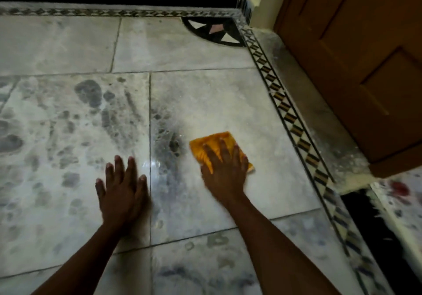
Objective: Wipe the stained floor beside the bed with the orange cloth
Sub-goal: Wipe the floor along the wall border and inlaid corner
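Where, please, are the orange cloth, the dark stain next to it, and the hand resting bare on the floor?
orange cloth [206,145]: head view, on its bare upper-left part, clear of the fingers.
dark stain [170,145]: head view, on its darkest patch left of the cloth.
left hand [122,190]: head view, on the back of the hand.

The orange cloth [212,149] is pressed flat onto the stained floor [68,121] by the right hand [225,169], fingers spread. The left hand [123,189] is laid flat on the tiles nearer left. A wooden door [356,66] is seen at far right.
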Available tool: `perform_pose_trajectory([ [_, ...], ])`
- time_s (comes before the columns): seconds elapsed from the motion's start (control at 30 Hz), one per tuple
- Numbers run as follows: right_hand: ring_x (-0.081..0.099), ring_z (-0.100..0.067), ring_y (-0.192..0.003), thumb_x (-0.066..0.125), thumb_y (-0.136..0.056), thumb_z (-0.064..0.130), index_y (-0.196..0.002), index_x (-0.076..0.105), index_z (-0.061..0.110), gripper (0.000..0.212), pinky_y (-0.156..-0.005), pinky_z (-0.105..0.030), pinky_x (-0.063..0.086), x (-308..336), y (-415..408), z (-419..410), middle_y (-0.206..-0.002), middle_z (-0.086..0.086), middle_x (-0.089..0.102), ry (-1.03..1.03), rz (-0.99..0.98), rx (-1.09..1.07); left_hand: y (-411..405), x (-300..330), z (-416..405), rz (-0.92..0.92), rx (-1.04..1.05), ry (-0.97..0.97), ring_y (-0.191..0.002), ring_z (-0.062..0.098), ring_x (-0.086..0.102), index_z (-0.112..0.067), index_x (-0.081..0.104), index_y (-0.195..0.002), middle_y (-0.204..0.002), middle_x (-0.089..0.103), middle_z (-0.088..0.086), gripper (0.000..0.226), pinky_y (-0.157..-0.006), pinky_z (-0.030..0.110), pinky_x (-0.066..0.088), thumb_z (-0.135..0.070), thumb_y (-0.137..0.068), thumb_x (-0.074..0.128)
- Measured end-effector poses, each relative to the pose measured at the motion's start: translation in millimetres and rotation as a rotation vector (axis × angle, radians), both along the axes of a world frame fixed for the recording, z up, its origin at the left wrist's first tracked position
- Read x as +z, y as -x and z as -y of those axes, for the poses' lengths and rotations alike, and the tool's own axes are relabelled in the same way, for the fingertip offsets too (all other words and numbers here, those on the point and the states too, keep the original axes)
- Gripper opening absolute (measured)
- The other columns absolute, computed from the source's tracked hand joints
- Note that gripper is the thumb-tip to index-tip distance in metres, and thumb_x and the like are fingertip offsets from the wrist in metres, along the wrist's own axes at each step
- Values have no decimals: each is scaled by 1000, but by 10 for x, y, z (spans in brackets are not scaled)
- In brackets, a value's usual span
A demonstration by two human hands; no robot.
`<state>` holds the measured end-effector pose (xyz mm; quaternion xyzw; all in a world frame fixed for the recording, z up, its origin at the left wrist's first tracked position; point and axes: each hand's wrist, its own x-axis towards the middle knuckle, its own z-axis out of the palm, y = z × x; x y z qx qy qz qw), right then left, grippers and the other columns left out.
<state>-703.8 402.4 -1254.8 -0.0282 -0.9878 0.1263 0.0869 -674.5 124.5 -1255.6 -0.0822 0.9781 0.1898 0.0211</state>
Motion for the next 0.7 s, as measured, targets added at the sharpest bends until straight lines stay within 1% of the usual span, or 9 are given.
perform_pose_trajectory([
  [0.03,35,-47,-149,47,-87,63,-147,51,51,62,-118,-67,25,26,83,149,-164,-1,42,30,35,-71,-17,20,-33,21,13,-7,-165,27,-3,-31,12,-169,-178,-4,1,82,-128,59,3,-67,-95,14],
  [0.1,30,-50,-151,44,-89,63,-149,49,51,61,-117,-70,23,20,103,431,-166,-2,40,32,33,-32,-71,48,-112,48,33,-31,-165,26,-6,-29,11,-169,-178,-6,1,84,-129,58,-1,-65,-94,17],
  [0.23,22,-38,-158,52,-97,55,-152,45,51,56,-121,-63,21,-32,-437,365,-171,3,28,-63,-46,464,-93,89,-264,13,29,-91,-165,23,0,-21,23,-168,-178,1,3,83,-129,57,-2,-60,-95,21],
  [0.3,27,-32,-157,59,-93,48,-150,49,48,58,-124,-57,22,-10,-598,-3,-170,2,30,-41,-107,562,-53,79,-334,-31,-31,-136,-165,23,6,-19,33,-165,-177,9,4,79,-129,58,3,-58,-96,24],
  [0.37,36,-30,-153,60,-93,40,-147,56,41,54,-122,-58,27,-14,-567,-430,-166,-1,37,-62,-152,466,70,50,-407,-69,-157,-132,-164,25,12,-24,39,-163,-176,16,2,75,-128,60,9,-58,-98,23],
  [0.4,38,-32,-152,57,-94,40,-147,56,41,52,-120,-60,30,-23,-498,-628,-165,-2,40,-63,-141,321,147,24,-438,-73,-209,-109,-164,26,13,-26,40,-162,-176,18,1,73,-127,60,10,-58,-99,23],
  [0.5,27,-43,-154,39,-94,58,-153,43,49,60,-119,-68,24,43,-91,-924,-168,0,35,-24,61,-125,443,-11,-553,-81,-244,-69,-162,31,20,-23,47,-157,-173,28,6,66,-127,62,14,-52,-101,29],
  [0.57,21,-42,-156,37,-93,58,-155,37,50,62,-118,-71,21,60,-8,-823,-169,1,33,-64,90,-88,547,26,-581,-116,-211,-79,-160,31,25,-19,53,-153,-170,35,11,62,-127,61,16,-47,-102,33],
  [0.7,30,-33,-155,48,-96,51,-157,33,52,62,-116,-67,25,53,-252,-862,-170,7,30,-93,4,168,980,80,-813,-126,-239,-108,-157,41,29,-11,51,-154,-164,39,27,68,-127,60,24,-46,-99,34],
])
